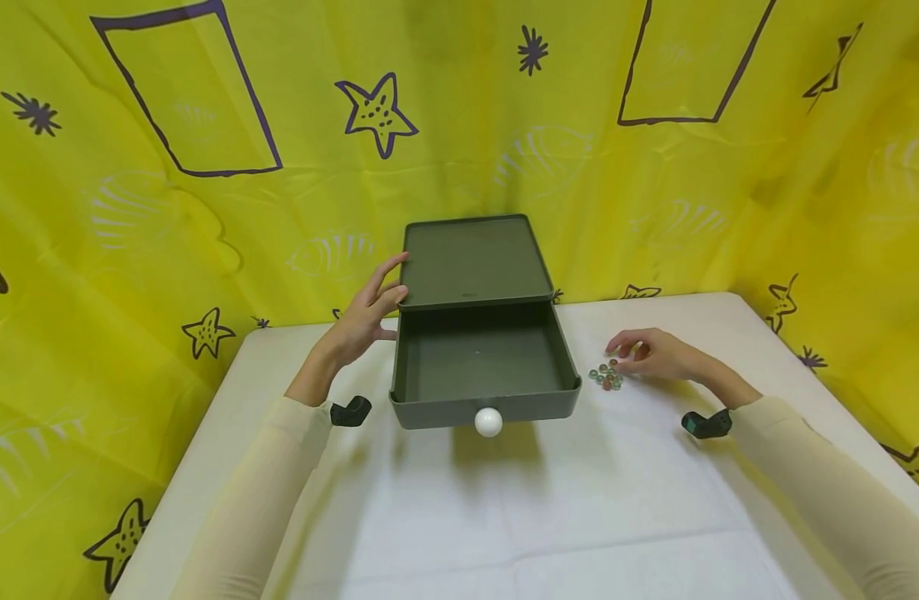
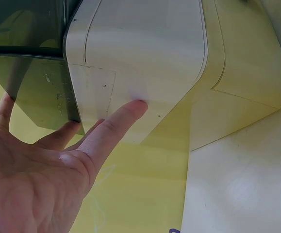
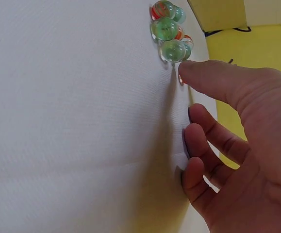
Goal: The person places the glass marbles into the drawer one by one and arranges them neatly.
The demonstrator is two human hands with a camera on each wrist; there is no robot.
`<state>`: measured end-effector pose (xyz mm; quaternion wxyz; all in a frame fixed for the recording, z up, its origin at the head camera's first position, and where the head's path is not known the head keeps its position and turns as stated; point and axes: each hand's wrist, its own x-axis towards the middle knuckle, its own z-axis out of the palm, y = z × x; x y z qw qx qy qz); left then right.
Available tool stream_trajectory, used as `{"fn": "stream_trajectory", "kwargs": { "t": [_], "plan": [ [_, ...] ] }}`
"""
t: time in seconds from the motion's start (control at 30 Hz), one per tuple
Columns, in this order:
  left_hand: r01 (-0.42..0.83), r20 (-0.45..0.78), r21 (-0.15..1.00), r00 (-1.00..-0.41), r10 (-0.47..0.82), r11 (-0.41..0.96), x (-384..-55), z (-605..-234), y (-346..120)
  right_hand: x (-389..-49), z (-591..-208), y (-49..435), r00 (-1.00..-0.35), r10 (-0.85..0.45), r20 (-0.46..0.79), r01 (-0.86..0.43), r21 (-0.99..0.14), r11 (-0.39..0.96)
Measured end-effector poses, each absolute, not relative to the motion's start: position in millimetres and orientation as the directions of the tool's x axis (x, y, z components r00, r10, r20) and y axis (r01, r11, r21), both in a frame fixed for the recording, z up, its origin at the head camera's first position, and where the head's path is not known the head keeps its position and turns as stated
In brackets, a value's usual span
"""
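Observation:
A dark green drawer box (image 1: 474, 258) stands near the back of the table with its drawer (image 1: 437, 412) pulled out. The drawer shows a bare floor and has a round white knob (image 1: 488, 422). My left hand (image 1: 357, 327) rests against the box's left side, fingers spread; in the left wrist view the fingers (image 2: 118, 124) touch its side wall. To the right of the box lies a cluster of green and red glass marbles (image 1: 606, 377). My right hand (image 1: 657, 354) is over its far right edge, thumb (image 3: 213, 80) beside a red marble, other fingers loosely bent.
A white cloth (image 1: 579, 517) covers the table. Behind and on both sides hangs a yellow curtain (image 1: 459, 167) with star and fish prints, close behind the box. Each wrist wears a small black camera mount (image 1: 706, 424).

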<state>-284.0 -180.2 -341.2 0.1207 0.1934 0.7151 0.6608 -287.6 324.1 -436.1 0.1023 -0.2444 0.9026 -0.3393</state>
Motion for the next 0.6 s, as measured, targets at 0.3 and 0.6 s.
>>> {"fn": "stream_trajectory", "kwargs": {
  "t": [0.3, 0.6],
  "plan": [
    [0.122, 0.084, 0.991, -0.896, 0.436, 0.059, -285.0, -342.3, -180.7, -287.6, -439.3, 322.9, -0.866, -0.5, -0.021, -0.37, -0.644, 0.669],
    [0.124, 0.085, 0.99, -0.895, 0.438, 0.063, -283.6, -341.9, -180.6, -287.3, -441.6, 323.7, -0.875, -0.483, -0.02, -0.36, -0.64, 0.679]
  ]
}}
